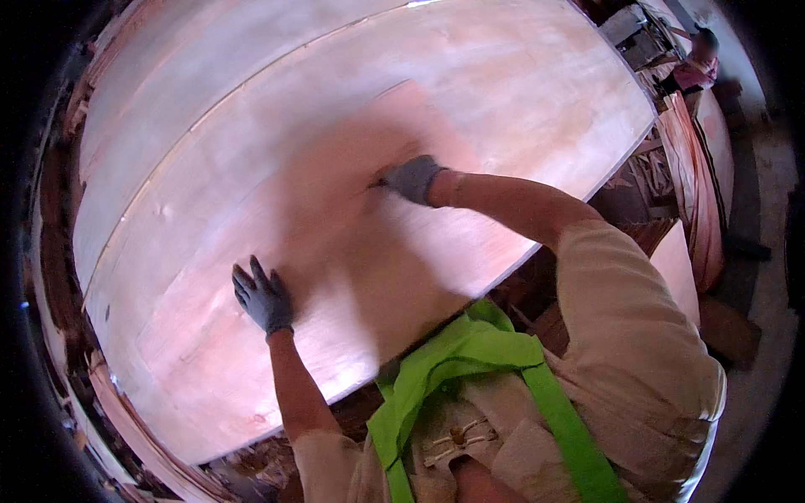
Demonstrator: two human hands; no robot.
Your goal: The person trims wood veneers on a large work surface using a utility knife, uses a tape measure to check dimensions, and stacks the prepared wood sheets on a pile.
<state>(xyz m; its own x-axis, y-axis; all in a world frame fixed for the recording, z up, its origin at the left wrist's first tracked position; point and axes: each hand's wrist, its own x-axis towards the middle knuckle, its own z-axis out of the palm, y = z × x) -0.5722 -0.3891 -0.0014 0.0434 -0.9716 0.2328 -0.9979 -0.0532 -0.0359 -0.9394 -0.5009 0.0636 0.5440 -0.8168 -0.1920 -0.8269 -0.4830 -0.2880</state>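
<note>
A large, pale pinkish sheet of wood veneer lies in front of me, with a thinner, pinker piece of veneer showing on its surface. My left hand, in a grey glove, rests on the sheet with its fingers spread. Farther to the right, my right hand, gloved too, is closed and low over the pinker piece. A small dark tip shows at its fingers; what it is, I cannot make out. My shadow darkens the wood between both hands.
A long seam crosses the sheet on the far side. Veneer strips hang at the right, above scraps. Another person is at the far right. More veneer edges lie at the lower left.
</note>
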